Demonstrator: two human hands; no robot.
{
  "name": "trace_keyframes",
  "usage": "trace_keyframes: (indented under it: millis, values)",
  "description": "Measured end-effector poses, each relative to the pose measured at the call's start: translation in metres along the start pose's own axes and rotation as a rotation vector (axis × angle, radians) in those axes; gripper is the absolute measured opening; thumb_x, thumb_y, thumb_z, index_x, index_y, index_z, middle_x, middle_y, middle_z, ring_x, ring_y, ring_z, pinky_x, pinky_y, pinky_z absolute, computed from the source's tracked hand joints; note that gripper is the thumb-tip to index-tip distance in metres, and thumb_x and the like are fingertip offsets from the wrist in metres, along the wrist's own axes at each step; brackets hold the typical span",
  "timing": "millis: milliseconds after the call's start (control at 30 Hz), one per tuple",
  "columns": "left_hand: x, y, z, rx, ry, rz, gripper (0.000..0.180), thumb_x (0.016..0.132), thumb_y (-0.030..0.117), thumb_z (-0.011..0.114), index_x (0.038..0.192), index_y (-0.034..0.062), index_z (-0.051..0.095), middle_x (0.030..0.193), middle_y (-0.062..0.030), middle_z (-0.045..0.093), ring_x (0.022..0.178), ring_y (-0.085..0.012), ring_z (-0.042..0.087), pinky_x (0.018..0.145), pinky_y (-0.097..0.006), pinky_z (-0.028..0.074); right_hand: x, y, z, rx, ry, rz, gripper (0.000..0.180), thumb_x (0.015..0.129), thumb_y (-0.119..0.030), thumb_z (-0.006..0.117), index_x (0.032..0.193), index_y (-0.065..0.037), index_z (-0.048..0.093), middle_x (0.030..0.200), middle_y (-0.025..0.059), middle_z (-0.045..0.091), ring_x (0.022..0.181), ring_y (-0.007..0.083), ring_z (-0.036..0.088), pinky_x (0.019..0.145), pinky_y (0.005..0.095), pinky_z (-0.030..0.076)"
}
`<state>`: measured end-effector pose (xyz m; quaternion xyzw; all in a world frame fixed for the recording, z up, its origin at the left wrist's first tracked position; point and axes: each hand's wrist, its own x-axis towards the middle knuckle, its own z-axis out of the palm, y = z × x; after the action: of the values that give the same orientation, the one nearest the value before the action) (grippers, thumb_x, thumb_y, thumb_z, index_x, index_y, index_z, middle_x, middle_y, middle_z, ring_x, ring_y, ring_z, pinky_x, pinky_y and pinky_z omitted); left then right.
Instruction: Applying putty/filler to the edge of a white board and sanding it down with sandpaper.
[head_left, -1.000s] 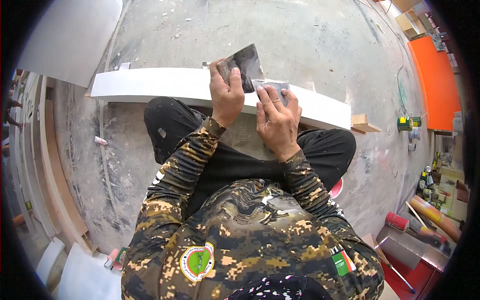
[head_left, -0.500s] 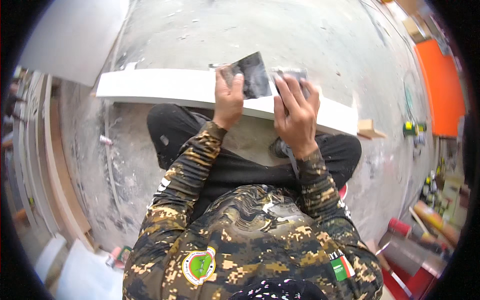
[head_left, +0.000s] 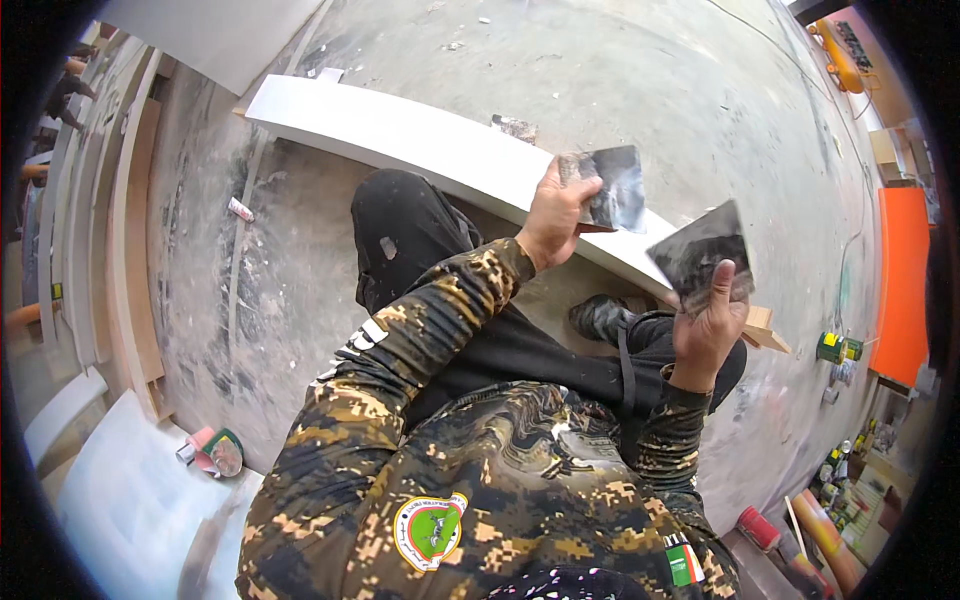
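While both hands are raised by the white board (head_left: 400, 135), each plate is liable to slip, because one hand alone retains it. The left hand (head_left: 555, 215) has its fingers clamped on the left side of a thin metal plate (head_left: 622, 190), thumb across the face; this left plate overlaps the board in view, but contact cannot be confirmed. The right hand (head_left: 708, 335) grasps a second plate (head_left: 700, 250) by its lower corner, thumb pressed on the smeared face, near the board's right end and the wood block (head_left: 765, 335). If either grip loosens, a plate may drop corner first and mark the board or strike the floor (head_left: 760, 140). If the hands converge, the plate edges may collide — they are near each other. Residue on the plates, if loose, may fall and soil the white surface. The right knee (head_left: 728, 375) is also near the board's end — a bump there could shift it.
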<state>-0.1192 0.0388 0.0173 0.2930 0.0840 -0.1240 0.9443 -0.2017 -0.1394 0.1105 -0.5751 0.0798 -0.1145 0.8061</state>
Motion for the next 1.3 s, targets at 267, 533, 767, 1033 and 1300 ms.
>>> trace_keyframes:
  millis: [267, 533, 767, 1033, 1300]
  values:
    - [-0.014, -0.026, 0.01, -0.036, -0.117, -0.119, 0.035, 0.095, -0.003, 0.055, 0.126, 0.0068, 0.045, 0.107, -0.0051, 0.06, 0.093, -0.0127, 0.062, 0.083, -0.028, 0.055, 0.001, 0.047, -0.016, -0.067, 0.102, 0.375, 0.033, 0.098, -0.011, 0.062, 0.126, 0.002, 0.05, 0.106, 0.0114, 0.068, 0.082, 0.0141, 0.068, 0.063, 0.0241, 0.057]
    - [-0.014, -0.028, 0.011, 0.242, -0.183, 0.098, 0.037, 0.098, -0.001, 0.054, 0.131, 0.0081, 0.04, 0.109, -0.0061, 0.062, 0.096, -0.0122, 0.064, 0.083, -0.027, 0.057, 0.021, 0.059, -0.029, -0.044, 0.186, 0.322, 0.022, 0.098, -0.01, 0.062, 0.115, 0.002, 0.056, 0.103, 0.0103, 0.069, 0.083, 0.0165, 0.07, 0.067, 0.0266, 0.059]
    - [-0.015, -0.008, 0.006, 0.134, -0.209, 0.114, 0.036, 0.097, -0.002, 0.055, 0.13, 0.0099, 0.044, 0.107, -0.0043, 0.061, 0.093, -0.0102, 0.061, 0.078, -0.025, 0.055, 0.053, 0.066, -0.028, -0.012, 0.336, 0.215, 0.024, 0.094, -0.013, 0.069, 0.107, 0.002, 0.055, 0.095, 0.0097, 0.068, 0.078, 0.0159, 0.069, 0.063, 0.0267, 0.059]
    - [-0.017, -0.01, 0.014, 0.063, -0.096, 0.059, 0.036, 0.1, 0.006, 0.052, 0.132, 0.0101, 0.037, 0.116, -0.0109, 0.062, 0.097, -0.0219, 0.07, 0.07, -0.038, 0.066, 0.051, 0.074, 0.001, 0.227, 0.356, -0.162, 0.032, 0.096, -0.011, 0.065, 0.127, -0.01, 0.055, 0.112, 0.0048, 0.066, 0.092, 0.02, 0.068, 0.076, 0.0329, 0.06]
    - [-0.018, -0.019, 0.014, 0.092, 0.128, 0.224, 0.035, 0.092, -0.004, 0.06, 0.121, 0.0033, 0.042, 0.112, -0.011, 0.06, 0.097, -0.0174, 0.063, 0.084, -0.031, 0.054, 0.027, 0.093, 0.025, -0.128, 0.108, -0.286, 0.028, 0.097, -0.01, 0.065, 0.123, 0.001, 0.062, 0.106, 0.0047, 0.07, 0.09, 0.0091, 0.064, 0.079, 0.023, 0.053]
